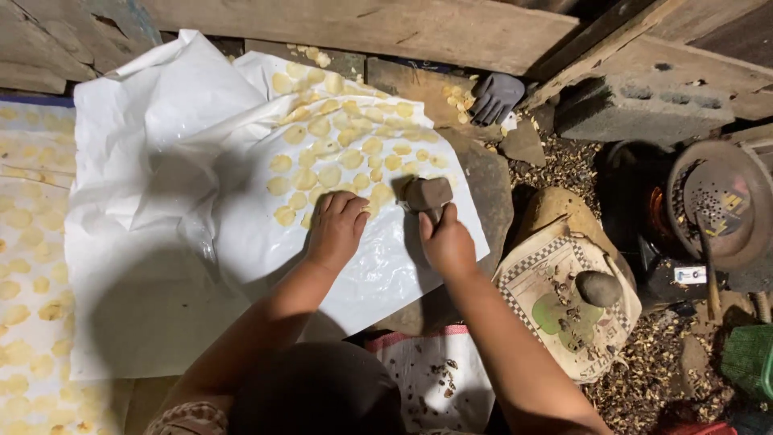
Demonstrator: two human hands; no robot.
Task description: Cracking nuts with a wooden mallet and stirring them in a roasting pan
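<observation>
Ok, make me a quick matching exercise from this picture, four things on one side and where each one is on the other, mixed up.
Things:
1. mallet
2. grey glove
3. round stone
4. yellow flattened pieces

Places:
A. on the checkered cloth, right of the hands
B. spread over the white plastic sheet
C. gripped in the right hand
D. at the far edge, by the wooden planks

Pairs: 1-C, 2-D, 3-A, 4-B

A blocky brown mallet, head up and tilted, is held above the right edge of the white plastic sheet, beside flattened pale yellow discs spread thin across the sheet's far right part.
</observation>
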